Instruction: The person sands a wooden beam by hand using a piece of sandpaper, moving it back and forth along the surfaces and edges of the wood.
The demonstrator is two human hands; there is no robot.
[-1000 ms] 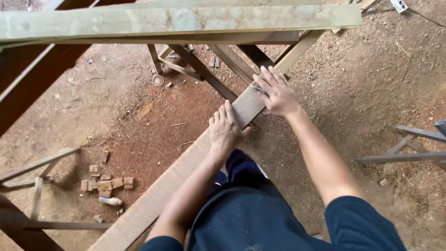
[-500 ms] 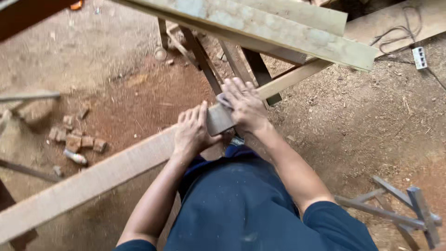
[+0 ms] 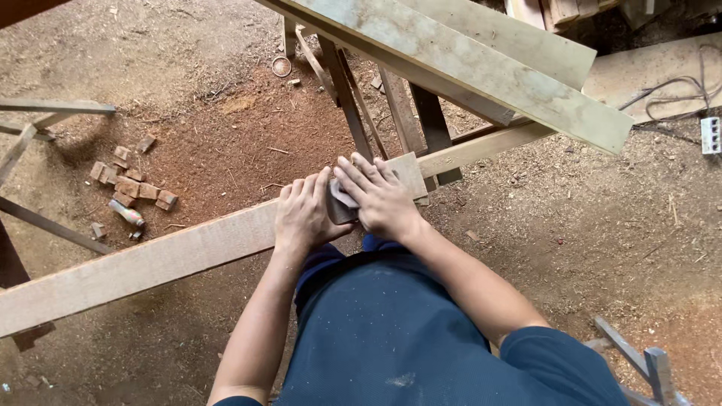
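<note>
Long plank under both flat hands, left, right pinching a dark block; small wood offcuts nearby.

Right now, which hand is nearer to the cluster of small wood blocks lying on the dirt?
Left. The left hand rests flat on the long plank, on the side toward the small wood blocks. The right hand lies further along the plank, beyond the left one.

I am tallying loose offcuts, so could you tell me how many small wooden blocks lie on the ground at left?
About 8 small wooden blocks: most are clustered left of the long plank, one slightly above; some may be hidden.
</note>
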